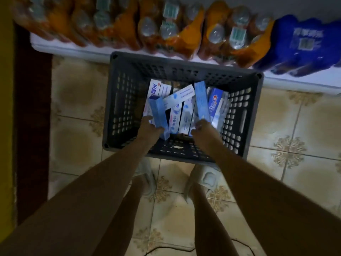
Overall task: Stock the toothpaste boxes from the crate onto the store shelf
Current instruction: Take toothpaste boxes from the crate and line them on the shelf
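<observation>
A dark grey perforated crate (121,100) stands on the tiled floor below me, holding several blue and white toothpaste boxes (181,111). My left hand (149,129) is inside the crate, closed around a light blue toothpaste box (159,115) that tilts up. My right hand (202,129) is also inside, gripping the lower end of another light blue box (202,100) that stands nearly upright. Both forearms reach down from the bottom of the view.
The white bottom shelf edge (73,49) runs just behind the crate, loaded with orange shrink-wrapped bottle packs (166,30) and a blue pack (302,45). My feet (206,180) stand on the patterned tile floor. A dark strip (31,126) and yellow wall lie left.
</observation>
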### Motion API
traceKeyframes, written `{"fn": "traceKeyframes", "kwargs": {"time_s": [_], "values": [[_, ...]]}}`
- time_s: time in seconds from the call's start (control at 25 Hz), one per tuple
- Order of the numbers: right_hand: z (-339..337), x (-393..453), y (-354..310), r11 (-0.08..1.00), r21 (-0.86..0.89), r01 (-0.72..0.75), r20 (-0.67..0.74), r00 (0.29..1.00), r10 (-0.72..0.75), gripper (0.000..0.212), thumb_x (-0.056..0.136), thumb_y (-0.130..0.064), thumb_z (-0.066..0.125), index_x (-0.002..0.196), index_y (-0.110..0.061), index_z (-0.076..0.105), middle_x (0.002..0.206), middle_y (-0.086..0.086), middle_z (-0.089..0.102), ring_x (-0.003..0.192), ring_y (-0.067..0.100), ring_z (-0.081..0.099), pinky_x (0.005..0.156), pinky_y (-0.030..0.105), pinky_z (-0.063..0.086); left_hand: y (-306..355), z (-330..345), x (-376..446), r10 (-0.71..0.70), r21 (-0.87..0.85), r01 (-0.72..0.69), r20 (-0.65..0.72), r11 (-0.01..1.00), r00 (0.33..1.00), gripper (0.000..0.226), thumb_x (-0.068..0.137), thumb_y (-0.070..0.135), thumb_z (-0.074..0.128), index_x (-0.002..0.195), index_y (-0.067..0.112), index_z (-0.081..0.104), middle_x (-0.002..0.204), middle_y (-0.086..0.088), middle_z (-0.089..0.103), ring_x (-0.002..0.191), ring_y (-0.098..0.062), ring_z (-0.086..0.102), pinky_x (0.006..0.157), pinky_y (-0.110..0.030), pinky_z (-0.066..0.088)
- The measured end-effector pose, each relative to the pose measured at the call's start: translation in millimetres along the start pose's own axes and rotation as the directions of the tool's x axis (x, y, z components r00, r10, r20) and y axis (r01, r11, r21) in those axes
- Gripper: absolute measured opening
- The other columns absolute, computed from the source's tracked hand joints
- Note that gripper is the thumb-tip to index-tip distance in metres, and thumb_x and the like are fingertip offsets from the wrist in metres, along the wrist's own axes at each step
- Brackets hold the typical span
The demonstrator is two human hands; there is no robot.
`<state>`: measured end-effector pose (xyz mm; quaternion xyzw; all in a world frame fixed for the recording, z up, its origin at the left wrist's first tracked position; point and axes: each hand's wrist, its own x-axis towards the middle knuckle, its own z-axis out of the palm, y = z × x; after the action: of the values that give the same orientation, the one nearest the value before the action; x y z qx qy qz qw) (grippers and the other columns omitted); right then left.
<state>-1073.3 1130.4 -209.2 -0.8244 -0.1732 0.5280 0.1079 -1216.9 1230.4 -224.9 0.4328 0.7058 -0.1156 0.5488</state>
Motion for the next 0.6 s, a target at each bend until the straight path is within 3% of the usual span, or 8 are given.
{"fn": "traceKeyframes", "kwargs": {"time_s": [0.08,0.24,0.44,0.52,0.6], "values": [[-8.1,43.0,-1.7,0.994,-0.105,-0.013,-0.089,0.996,0.003,0.04,0.092,-0.023,0.06,0.127,-0.01,0.047,0.119,0.013,0.058,0.103,0.031,0.062,0.084,0.044,0.056,-9.5,14.3,34.6,-0.044,-0.009,0.044,-0.032,0.999,0.999,0.074,0.085,0.008,0.071,0.146,0.011,0.029,0.142,-0.016,0.044,0.12,-0.029,0.051,0.086,-0.028,0.042],[-17.2,102.2,4.5,0.979,-0.195,-0.054,-0.255,0.967,0.002,0.074,0.088,-0.033,0.067,0.145,-0.006,0.028,0.148,0.017,0.035,0.132,0.038,0.042,0.099,0.046,0.043,-15.0,48.2,81.9,-0.043,0.012,0.046,-0.165,0.999,0.985,0.085,0.079,0.023,0.079,0.145,0.011,0.027,0.144,-0.017,0.04,0.126,-0.034,0.049,0.097,-0.04,0.049],[6.3,135.6,20.3,0.965,-0.246,-0.087,-0.346,0.938,-0.004,0.083,0.083,-0.05,0.067,0.142,-0.009,0.026,0.141,0.015,0.036,0.126,0.037,0.046,0.085,0.042,0.043,-24.0,70.6,111.1,-0.008,-0.002,0.007,-0.311,1.0,0.95,0.079,0.082,0.028,0.074,0.143,0.017,0.026,0.142,-0.015,0.037,0.124,-0.036,0.047,0.097,-0.049,0.049],[15.7,143.0,25.8,0.972,-0.227,-0.062,-0.344,0.939,-0.021,0.079,0.082,-0.04,0.071,0.14,-0.01,0.027,0.137,0.015,0.039,0.12,0.039,0.051,0.082,0.042,0.045,-33.0,70.9,118.3,0.047,-0.026,-0.058,-0.32,0.998,0.946,0.075,0.083,0.025,0.072,0.142,0.018,0.027,0.139,-0.014,0.043,0.122,-0.036,0.05,0.096,-0.051,0.049],[18.8,140.9,29.2,0.992,-0.125,-0.016,-0.341,0.94,-0.028,0.065,0.085,-0.026,0.065,0.139,-0.012,0.031,0.129,0.016,0.048,0.108,0.038,0.057,0.08,0.041,0.047,-38.6,64.8,115.5,0.108,-0.082,-0.139,-0.308,0.987,0.945,0.077,0.085,0.019,0.07,0.148,0.02,0.024,0.14,-0.011,0.045,0.123,-0.03,0.051,0.097,-0.043,0.05]]}}
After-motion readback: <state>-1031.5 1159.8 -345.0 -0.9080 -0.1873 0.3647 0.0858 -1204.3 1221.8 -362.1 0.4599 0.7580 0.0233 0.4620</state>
